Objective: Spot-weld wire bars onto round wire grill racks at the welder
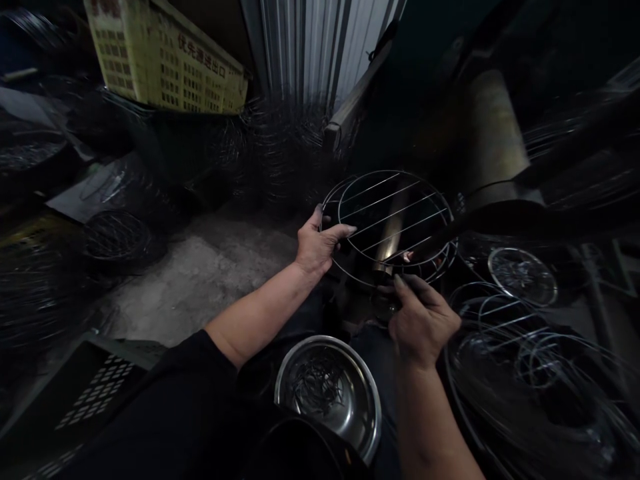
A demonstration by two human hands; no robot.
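My left hand point(317, 247) grips the left rim of a round wire rack point(395, 207), with its thumb over the top. The rack has several parallel thin bars inside a ring, and a second, wider ring shows around it. My right hand point(423, 317) is closed in a pinch at the rack's near edge; what lies between its fingertips is hidden. Beneath the rack's bars a brass-coloured metal rod point(390, 240) shows. Below my hands sits a shiny metal bowl point(367, 400) with thin, short wire pieces point(320, 383) in it.
To the right are a heap of wire rings point(530, 353) and a large dull metal cylinder point(495, 127) of a machine. A yellow crate point(170, 60) rests on a dark bin at the upper left. Another dark crate point(95, 393) stands at lower left. Wire stacks point(280, 147) stand behind.
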